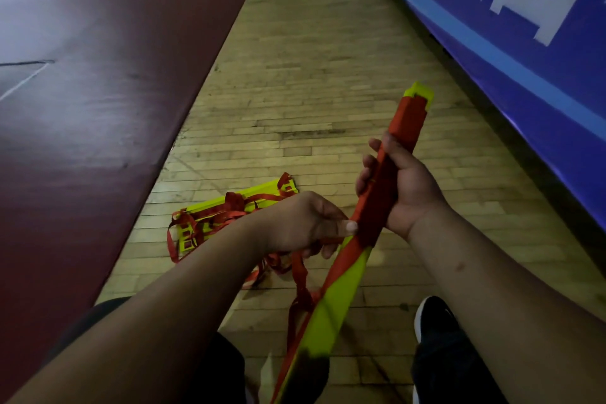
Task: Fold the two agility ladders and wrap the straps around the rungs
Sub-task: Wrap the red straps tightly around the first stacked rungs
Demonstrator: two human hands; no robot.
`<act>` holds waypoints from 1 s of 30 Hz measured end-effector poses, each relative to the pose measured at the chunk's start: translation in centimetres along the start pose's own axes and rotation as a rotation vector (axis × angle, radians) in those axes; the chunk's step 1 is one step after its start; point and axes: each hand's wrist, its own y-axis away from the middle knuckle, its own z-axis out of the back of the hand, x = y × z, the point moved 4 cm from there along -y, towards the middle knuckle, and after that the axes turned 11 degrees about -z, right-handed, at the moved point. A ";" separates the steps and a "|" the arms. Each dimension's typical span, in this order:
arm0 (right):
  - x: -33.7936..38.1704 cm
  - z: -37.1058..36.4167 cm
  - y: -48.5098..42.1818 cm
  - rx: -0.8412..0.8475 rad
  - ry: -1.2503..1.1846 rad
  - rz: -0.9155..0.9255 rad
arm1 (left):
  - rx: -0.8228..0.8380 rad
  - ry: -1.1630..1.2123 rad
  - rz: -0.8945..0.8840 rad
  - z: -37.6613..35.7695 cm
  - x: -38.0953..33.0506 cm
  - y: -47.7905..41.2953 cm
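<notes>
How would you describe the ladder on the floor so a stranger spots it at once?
Start at the wood floor between the maroon mat and the blue banner. Near the mat's edge lies a ladder, yellow rungs under tangled red straps. Unlike the held bundle, it lies loose and untouched.

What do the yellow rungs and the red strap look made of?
Yellow rungs: probably rigid plastic, smooth, slightly glossy; flat, straight-edged slats. Red strap: woven fabric webbing, perhaps nylon, matte; it wraps flat and hangs limp in loops.

Yellow rungs (331, 302), red strap (377, 197), blue banner (511, 52) lettered white, maroon mat (98, 92).
</notes>
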 end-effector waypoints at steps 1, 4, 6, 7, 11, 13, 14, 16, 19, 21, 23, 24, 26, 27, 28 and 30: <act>0.0 0.1 -0.1 -0.020 0.016 0.002 | -0.015 -0.005 0.015 0.1 0.1 -0.1; -0.2 0.4 -0.5 -0.082 0.067 0.016 | -0.053 -0.112 0.062 0.4 1.0 -0.4; -0.3 0.7 -1.0 -0.126 0.101 0.047 | -0.079 -0.275 0.057 0.3 1.6 -0.7; -0.3 0.8 -1.2 -0.147 0.123 0.067 | -0.086 -0.353 0.046 0.3 1.9 -0.8; -0.7 1.0 -1.9 -0.163 0.178 0.092 | -0.038 -0.555 0.033 -0.1 2.1 -1.0; -0.9 1.1 -2.1 -0.167 0.200 0.083 | -0.025 -0.678 0.051 -0.1 2.2 -1.1; -1.0 1.1 -2.2 -0.172 0.203 0.077 | -0.025 -0.734 0.083 -0.1 2.3 -1.1; -1.2 1.2 -2.4 -0.187 0.197 0.063 | -0.014 -0.810 0.157 -0.3 2.4 -1.3; -1.2 0.9 -2.2 -0.173 0.172 0.043 | -0.013 -0.787 0.162 -0.4 2.4 -1.4; -1.1 0.8 -1.7 -0.133 0.158 0.011 | 0.007 -0.601 0.146 -0.2 2.3 -1.1; -0.7 0.7 -1.1 -0.057 0.143 -0.014 | 0.063 -0.413 0.132 -0.1 1.9 -0.5; -0.6 0.5 -0.8 -0.006 0.117 -0.018 | 0.084 -0.353 0.112 -0.1 1.7 -0.3; -0.5 -0.1 0.0 0.099 0.034 -0.030 | 0.102 -0.246 0.066 -0.1 1.1 0.1; -0.4 -0.4 0.4 0.147 0.009 -0.039 | 0.105 -0.177 0.046 0.0 0.8 0.1; -0.3 -0.8 0.8 0.198 0.010 -0.046 | 0.110 -0.106 0.029 0.0 0.6 0.1; -0.2 -1.2 1.5 0.297 0.060 -0.052 | 0.149 0.027 0.005 0.0 0.0 0.3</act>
